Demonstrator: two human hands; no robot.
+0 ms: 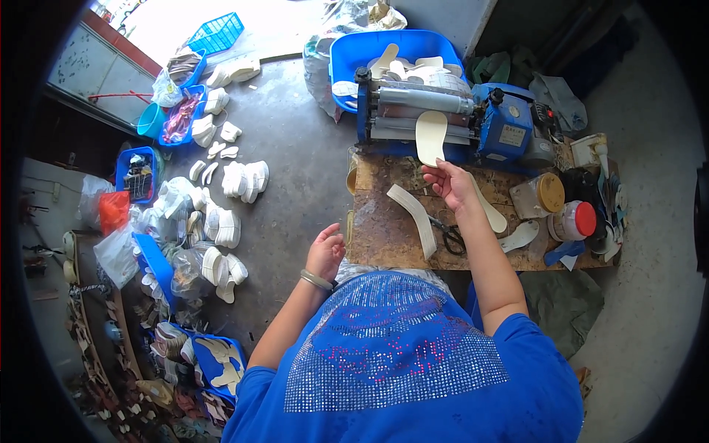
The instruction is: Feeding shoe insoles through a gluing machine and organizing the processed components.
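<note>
The right hand [452, 183] is raised over the wooden table [384, 236] and pinches the lower end of a pale insole [431, 136] between thumb and fingertips; the insole stands up against the rollers of the blue machine [443, 111] at the far edge of the table. The left hand [326, 252] hovers beside the table's left edge, its fingers loosely curled and holding nothing, with a metal bangle [316, 280] on the wrist. On the table, a long pale strip [415, 214] lies just left of a pair of scissors [447, 232], and another insole [489, 210] seems to lie partly under the right forearm. Two jars [557, 207] stand to the right. Behind the machine a blue tub [347, 52] holds more insoles, and stacks of white insoles [236, 181] are spread on the concrete floor [295, 148] to the left.
</note>
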